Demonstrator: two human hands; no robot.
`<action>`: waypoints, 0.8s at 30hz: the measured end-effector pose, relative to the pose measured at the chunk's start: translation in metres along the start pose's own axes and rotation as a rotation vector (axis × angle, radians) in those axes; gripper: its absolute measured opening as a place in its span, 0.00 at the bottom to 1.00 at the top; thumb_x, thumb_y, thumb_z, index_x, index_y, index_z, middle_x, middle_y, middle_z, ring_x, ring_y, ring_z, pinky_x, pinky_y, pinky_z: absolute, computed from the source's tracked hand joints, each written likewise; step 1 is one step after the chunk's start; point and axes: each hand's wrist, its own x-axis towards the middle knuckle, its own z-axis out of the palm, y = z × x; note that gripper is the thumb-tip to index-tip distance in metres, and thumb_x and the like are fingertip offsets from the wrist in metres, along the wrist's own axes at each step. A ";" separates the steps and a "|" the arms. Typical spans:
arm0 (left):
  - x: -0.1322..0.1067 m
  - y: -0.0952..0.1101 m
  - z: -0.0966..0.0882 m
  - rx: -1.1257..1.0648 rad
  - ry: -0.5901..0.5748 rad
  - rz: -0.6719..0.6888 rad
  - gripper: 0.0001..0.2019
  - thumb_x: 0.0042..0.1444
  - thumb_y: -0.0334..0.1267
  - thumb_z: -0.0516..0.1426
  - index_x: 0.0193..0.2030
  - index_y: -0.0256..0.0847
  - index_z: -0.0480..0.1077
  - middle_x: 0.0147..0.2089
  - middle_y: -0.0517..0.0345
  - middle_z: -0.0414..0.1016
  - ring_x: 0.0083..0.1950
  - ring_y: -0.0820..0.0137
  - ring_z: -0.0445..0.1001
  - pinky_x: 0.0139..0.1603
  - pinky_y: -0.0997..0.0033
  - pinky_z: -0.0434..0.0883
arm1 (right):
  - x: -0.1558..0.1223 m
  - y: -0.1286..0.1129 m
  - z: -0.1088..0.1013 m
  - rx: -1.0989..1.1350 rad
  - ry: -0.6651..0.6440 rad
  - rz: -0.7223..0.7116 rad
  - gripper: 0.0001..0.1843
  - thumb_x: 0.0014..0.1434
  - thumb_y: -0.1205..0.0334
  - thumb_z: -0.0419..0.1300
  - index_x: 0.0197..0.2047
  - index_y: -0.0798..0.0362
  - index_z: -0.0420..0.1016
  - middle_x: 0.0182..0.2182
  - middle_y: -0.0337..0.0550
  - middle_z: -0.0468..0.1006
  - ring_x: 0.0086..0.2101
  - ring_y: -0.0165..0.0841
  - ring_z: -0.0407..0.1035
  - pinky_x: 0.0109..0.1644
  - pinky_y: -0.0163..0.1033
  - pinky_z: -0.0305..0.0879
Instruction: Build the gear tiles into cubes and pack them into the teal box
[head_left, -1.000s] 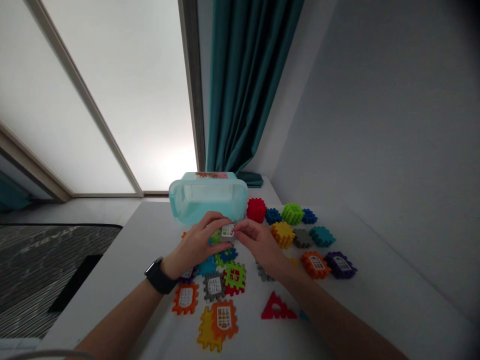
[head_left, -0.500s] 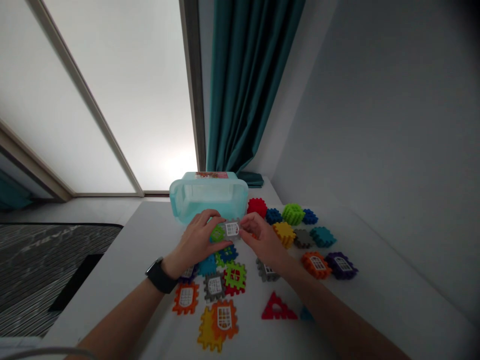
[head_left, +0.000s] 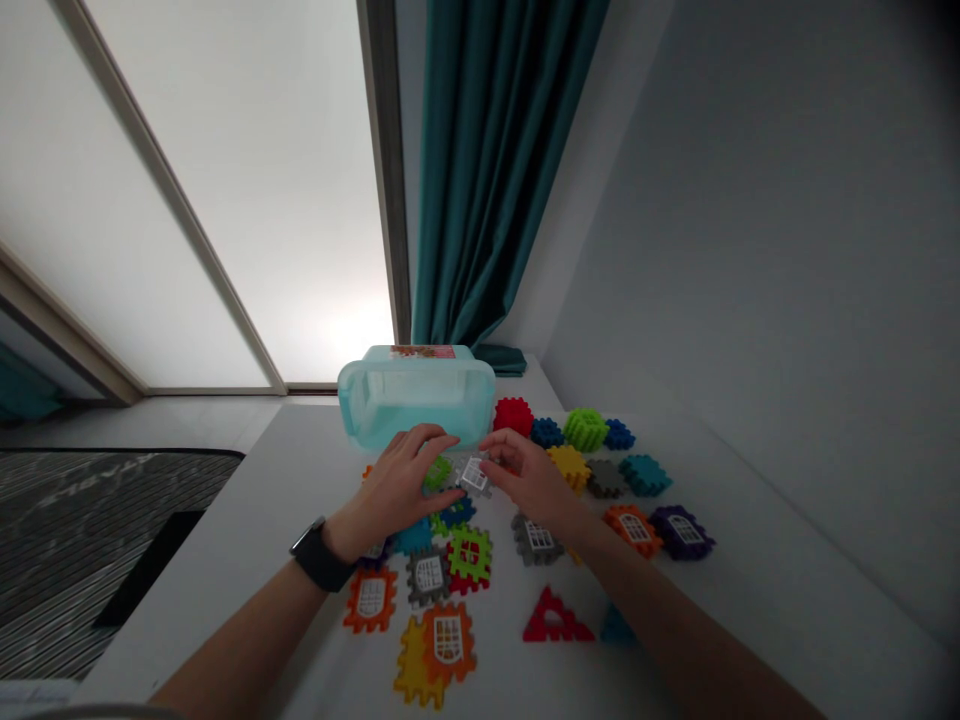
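Observation:
A grey interlocking tile (head_left: 474, 476) with a white window insert hangs tilted between my hands. My right hand (head_left: 525, 475) pinches its right edge with thumb and fingertips. My left hand (head_left: 405, 480), wearing a dark watch, has its thumb and fingers spread to the tile's left, with a gap between them. Under and beside my left hand lie a lime-green tile (head_left: 437, 473), a blue tile (head_left: 456, 511) and a light-blue tile (head_left: 413, 535). Another grey window tile (head_left: 537, 538) rests below my right hand, partly covered by it.
A translucent aqua bin (head_left: 416, 400) lies on its side behind my hands. Stacked tiles, including yellow (head_left: 570, 467), lime (head_left: 586, 429) and red (head_left: 514, 414) ones, stand at right. Orange window tiles (head_left: 448, 640) and a red triangle (head_left: 556, 618) lie in front on the white table (head_left: 315, 660).
My left hand has let go of the grey window tile, its fingers now spread. The tile has turned and tilted, staying at my right fingertips.

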 end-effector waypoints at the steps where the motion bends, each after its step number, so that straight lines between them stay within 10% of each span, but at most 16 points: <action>1: 0.000 -0.001 0.000 -0.003 -0.010 0.014 0.27 0.56 0.44 0.64 0.61 0.46 0.63 0.56 0.47 0.69 0.53 0.55 0.71 0.53 0.53 0.71 | 0.000 -0.001 0.000 -0.014 -0.011 -0.005 0.11 0.59 0.54 0.61 0.42 0.49 0.68 0.31 0.36 0.75 0.31 0.31 0.71 0.34 0.38 0.67; 12: -0.001 -0.002 -0.001 -0.033 -0.007 0.008 0.21 0.53 0.43 0.65 0.51 0.42 0.66 0.52 0.47 0.68 0.50 0.57 0.71 0.50 0.54 0.72 | -0.002 0.002 0.002 0.013 -0.052 -0.061 0.10 0.62 0.57 0.58 0.46 0.49 0.65 0.35 0.38 0.76 0.36 0.33 0.73 0.40 0.40 0.70; 24: 0.006 0.005 -0.010 -0.282 0.080 -0.132 0.17 0.53 0.37 0.64 0.47 0.43 0.64 0.55 0.48 0.63 0.58 0.58 0.67 0.58 0.55 0.69 | -0.011 0.008 -0.006 -0.722 0.086 -0.603 0.14 0.67 0.65 0.52 0.54 0.46 0.71 0.59 0.51 0.69 0.60 0.42 0.63 0.62 0.54 0.63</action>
